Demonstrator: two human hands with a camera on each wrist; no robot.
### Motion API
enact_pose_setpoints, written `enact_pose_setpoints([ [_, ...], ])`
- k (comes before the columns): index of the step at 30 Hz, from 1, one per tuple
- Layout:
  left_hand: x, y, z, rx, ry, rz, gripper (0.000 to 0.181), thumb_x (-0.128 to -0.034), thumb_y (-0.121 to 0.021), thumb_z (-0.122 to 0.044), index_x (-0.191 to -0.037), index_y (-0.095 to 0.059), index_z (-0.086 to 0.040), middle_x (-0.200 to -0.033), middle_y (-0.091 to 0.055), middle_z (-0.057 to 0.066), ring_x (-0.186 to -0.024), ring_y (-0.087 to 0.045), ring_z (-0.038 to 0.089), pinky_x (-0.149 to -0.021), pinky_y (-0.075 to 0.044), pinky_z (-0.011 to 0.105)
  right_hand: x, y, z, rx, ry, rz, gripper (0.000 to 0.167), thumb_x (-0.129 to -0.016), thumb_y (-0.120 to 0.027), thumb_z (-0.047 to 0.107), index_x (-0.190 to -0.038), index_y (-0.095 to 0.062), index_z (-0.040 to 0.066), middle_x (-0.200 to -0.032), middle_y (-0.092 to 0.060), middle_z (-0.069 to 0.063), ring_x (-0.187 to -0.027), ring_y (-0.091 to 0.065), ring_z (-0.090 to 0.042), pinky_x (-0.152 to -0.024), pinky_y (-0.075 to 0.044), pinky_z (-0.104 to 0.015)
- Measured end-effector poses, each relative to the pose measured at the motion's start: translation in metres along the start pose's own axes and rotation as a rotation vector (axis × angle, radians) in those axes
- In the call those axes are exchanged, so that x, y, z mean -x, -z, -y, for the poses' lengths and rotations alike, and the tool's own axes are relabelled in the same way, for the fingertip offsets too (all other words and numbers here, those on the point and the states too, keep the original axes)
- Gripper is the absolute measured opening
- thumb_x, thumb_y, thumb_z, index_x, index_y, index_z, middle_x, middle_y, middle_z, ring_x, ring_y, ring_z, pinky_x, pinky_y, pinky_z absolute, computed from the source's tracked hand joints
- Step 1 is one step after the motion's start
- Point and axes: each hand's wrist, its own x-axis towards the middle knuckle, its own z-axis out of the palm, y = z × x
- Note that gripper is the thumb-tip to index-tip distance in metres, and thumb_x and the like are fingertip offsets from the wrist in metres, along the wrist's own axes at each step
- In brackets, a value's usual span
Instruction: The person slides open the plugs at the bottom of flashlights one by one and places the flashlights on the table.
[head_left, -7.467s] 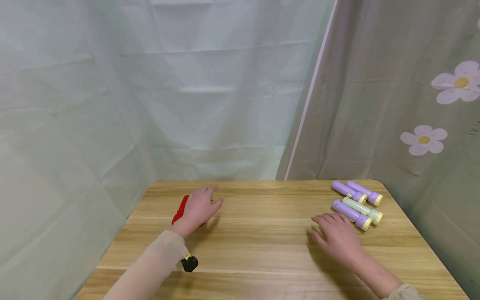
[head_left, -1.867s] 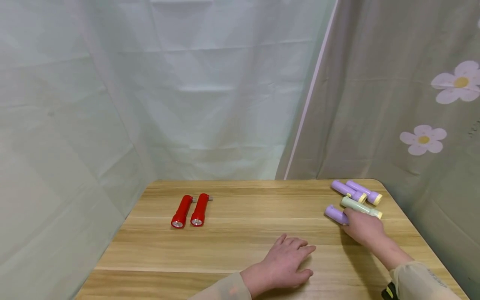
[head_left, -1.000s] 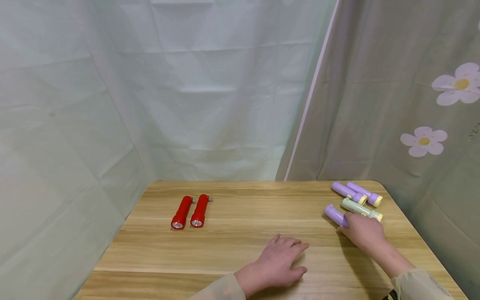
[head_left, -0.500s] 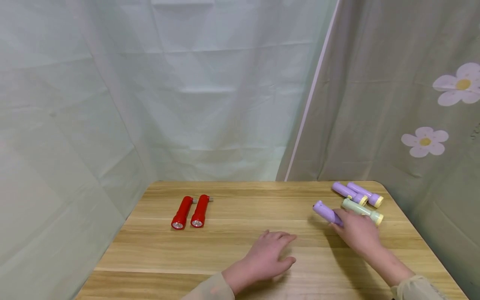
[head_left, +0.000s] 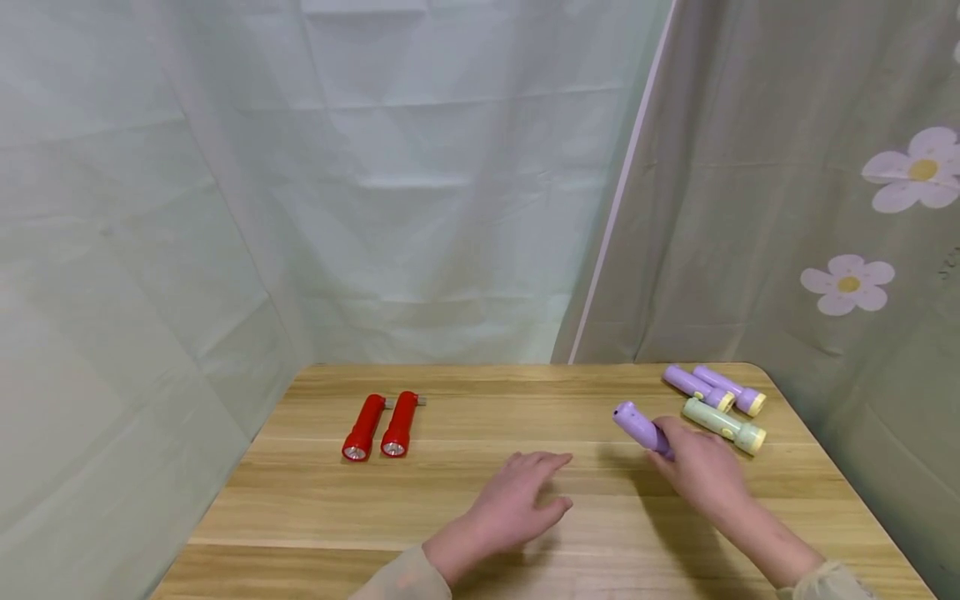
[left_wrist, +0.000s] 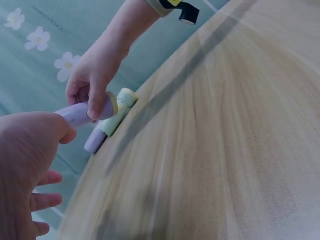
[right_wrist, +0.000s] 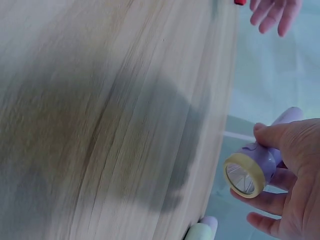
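My right hand [head_left: 701, 467] grips a purple flashlight [head_left: 637, 427] by its head end, raised above the table with its tail pointing up and left. In the right wrist view, the thumb and fingers close around the flashlight [right_wrist: 257, 162], and its cream rim and clear lens show. To the left of it my left hand [head_left: 510, 504] hovers over the table with fingers extended, holding nothing. Right of my right hand lie a pale green flashlight [head_left: 723, 423] and two more purple flashlights, one nearer [head_left: 697, 386] and one farther [head_left: 731, 389].
Two red flashlights, a left one [head_left: 366, 427] and a right one [head_left: 401, 423], lie side by side on the left of the wooden table [head_left: 510, 408]. Pale curtains [head_left: 450, 208] hang behind the table and along both sides.
My right hand has lifted the purple flashlight from beside the green one and carried it left. My left hand, earlier over the red flashlights, came to the middle and has lately drifted left.
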Motion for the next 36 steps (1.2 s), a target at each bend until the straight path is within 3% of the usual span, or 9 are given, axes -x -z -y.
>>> enact_pose_setpoints([
  [6, -0.002, 0.006, 0.001, 0.065, 0.017, -0.065, 0.056, -0.0995, -0.065, -0.035, -0.151, -0.05, -0.019, -0.145, -0.057, 0.0, -0.134, -0.052, 0.021, -0.116, -0.034, 0.05, 0.001, 0.0, 0.01, -0.021, -0.01, 0.004, 0.041, -0.084, -0.085, 0.029, -0.113, -0.066, 0.007, -0.086, -0.069, -0.002, -0.067, -0.06, -0.017, -0.059, -0.045, -0.042],
  [14, -0.005, 0.012, 0.002, 0.158, 0.046, -0.159, 0.055, -0.0997, -0.064, -0.033, -0.151, -0.05, -0.018, -0.141, -0.06, 0.0, -0.131, -0.055, 0.021, -0.11, -0.042, 0.046, 0.0, -0.001, 0.023, -0.027, -0.023, -0.012, 0.047, -0.085, -0.083, 0.035, -0.115, -0.066, 0.003, -0.085, -0.07, -0.003, -0.067, -0.061, -0.017, -0.07, -0.047, -0.047],
  [21, -0.009, 0.016, 0.001, 0.274, 0.104, -0.244, 0.057, -0.0991, -0.066, -0.031, -0.152, -0.048, -0.019, -0.135, -0.063, -0.006, -0.127, -0.058, 0.017, -0.105, -0.046, 0.048, -0.003, -0.002, 0.037, -0.057, -0.028, -0.02, 0.049, -0.084, -0.084, 0.039, -0.116, -0.067, 0.005, -0.087, -0.072, -0.002, -0.069, -0.063, -0.016, -0.07, -0.049, -0.047],
  [30, -0.019, 0.019, -0.004, 0.388, 0.188, -0.289, 0.064, -0.0978, -0.068, -0.042, -0.154, -0.042, -0.026, -0.134, -0.063, -0.011, -0.125, -0.058, 0.014, -0.099, -0.049, 0.05, -0.011, -0.008, 0.06, -0.111, -0.025, -0.023, 0.049, -0.083, -0.085, 0.04, -0.115, -0.068, 0.008, -0.09, -0.073, 0.0, -0.07, -0.063, -0.01, -0.076, -0.049, -0.046],
  [36, -0.025, 0.019, -0.009, 0.467, 0.222, -0.34, 0.068, -0.0962, -0.067, -0.049, -0.154, -0.039, -0.027, -0.135, -0.064, -0.007, -0.122, -0.058, 0.013, -0.097, -0.049, 0.05, -0.016, -0.016, 0.077, -0.127, 0.013, -0.049, 0.047, -0.081, -0.087, 0.038, -0.112, -0.067, 0.009, -0.088, -0.073, 0.0, -0.067, -0.062, -0.009, -0.082, -0.049, -0.048],
])
